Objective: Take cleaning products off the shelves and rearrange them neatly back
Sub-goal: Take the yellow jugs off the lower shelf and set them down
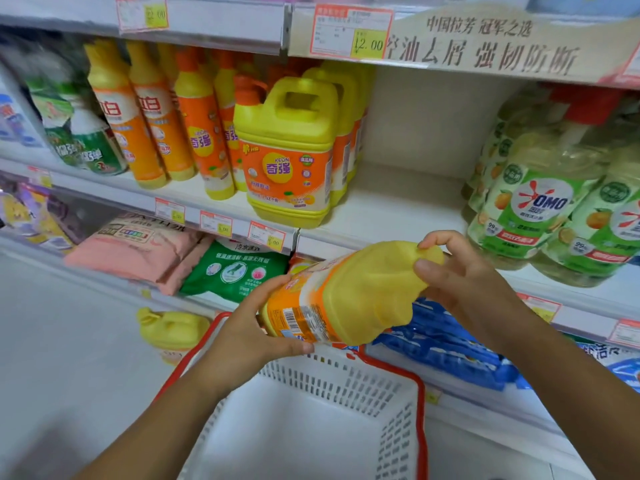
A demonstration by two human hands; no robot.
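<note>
Yellow plastic detergent jug with an orange label (349, 292) lies sideways between both hands. The left hand (252, 330) grips its base and the right hand (464, 282) pinches its top, above a white red-rimmed basket (329, 379), just below the white shelf (398, 202).

A yellow jug (346, 292) wears an orange and white label with a black-striped barcode. The basket (420, 393) is white lattice rimmed in red. One pack (138, 251) is pink, a pouch (235, 271) green with white print, other packs (443, 344) blue

White shop shelving (398, 202) edged with price tags (353, 31) — pale floor (69, 341) below.
</note>
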